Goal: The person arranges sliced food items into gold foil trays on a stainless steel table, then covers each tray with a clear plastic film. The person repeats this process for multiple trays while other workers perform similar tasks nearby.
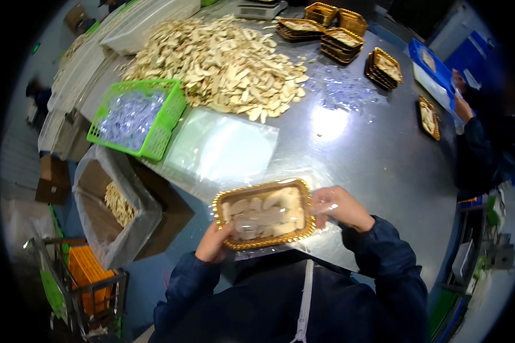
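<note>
A person in a dark blue zip jacket stands at a shiny, brushed-metal table [372,166], seen from above. Directly in front of them, at the near edge of the table, is a shallow rectangular gold tray [264,214] with a crimped, scalloped rim. It is filled with pale, cream-coloured dried slices, flat and irregular in shape. A thin, clear plastic film or bag [303,243], glossy and wrinkled, lies around and under the tray.

The left hand [213,243] grips the tray's near-left corner, fingers curled under the rim and thumb on top. The right hand [337,207] is at the tray's right end, fingers bent and pinching the clear plastic beside the rim. Both forearms come up from the bottom, elbows out.

Beyond the tray, a stack of flat, clear plastic bags [223,146] lies on the table. Further back is a large loose heap of the same dried slices [223,60]. Left of that stack sits a bright green plastic mesh basket [140,117] holding small clear packets. Right of the heap, at the far side, are several stacks of gold trays [340,40], some filled. Left of the tray, below the table edge, is a cardboard box [117,208] lined with clear plastic, holding more slices.

At the table's right side, another person's hands [460,103] work beside a blue crate [432,71].
</note>
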Motion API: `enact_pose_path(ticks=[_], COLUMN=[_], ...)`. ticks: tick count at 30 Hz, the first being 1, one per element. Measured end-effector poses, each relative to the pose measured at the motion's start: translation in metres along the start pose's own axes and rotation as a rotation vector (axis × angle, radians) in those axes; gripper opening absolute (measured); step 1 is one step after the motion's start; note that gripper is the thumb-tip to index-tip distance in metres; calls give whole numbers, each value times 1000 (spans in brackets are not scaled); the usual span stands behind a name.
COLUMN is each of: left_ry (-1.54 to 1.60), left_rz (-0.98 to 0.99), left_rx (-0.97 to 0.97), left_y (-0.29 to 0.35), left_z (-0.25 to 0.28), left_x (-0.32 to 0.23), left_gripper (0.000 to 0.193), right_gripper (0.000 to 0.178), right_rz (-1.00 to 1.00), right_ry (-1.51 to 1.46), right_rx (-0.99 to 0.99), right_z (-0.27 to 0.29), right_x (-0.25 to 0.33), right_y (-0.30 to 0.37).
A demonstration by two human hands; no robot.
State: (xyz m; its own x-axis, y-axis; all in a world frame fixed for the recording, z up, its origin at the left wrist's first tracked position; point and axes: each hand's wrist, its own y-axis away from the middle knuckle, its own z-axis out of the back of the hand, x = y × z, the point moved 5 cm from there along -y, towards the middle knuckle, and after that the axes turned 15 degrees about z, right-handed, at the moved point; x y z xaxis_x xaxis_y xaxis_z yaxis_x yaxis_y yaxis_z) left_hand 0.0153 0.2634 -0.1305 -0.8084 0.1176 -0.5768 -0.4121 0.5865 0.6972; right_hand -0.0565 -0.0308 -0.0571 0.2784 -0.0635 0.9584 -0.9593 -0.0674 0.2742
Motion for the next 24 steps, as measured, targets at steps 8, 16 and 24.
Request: enact_pose_path(ticks=[8, 16, 24], left_ry=[249, 308, 290], left_rz=[-343, -349, -342], left_rx=[-81, -47, -37], left_y=[20, 26, 19], left_z=[18, 33, 30], left_x=[-38, -30, -32], left_gripper=[44, 50, 51], right_gripper=[22, 37, 30], right_rz=[326, 367, 502], right_ry=[503, 1337, 1353], right_rx=[-417, -716, -622], right_z=[119, 194, 211], right_x=[48, 42, 22], right_y=[-89, -152, -148])
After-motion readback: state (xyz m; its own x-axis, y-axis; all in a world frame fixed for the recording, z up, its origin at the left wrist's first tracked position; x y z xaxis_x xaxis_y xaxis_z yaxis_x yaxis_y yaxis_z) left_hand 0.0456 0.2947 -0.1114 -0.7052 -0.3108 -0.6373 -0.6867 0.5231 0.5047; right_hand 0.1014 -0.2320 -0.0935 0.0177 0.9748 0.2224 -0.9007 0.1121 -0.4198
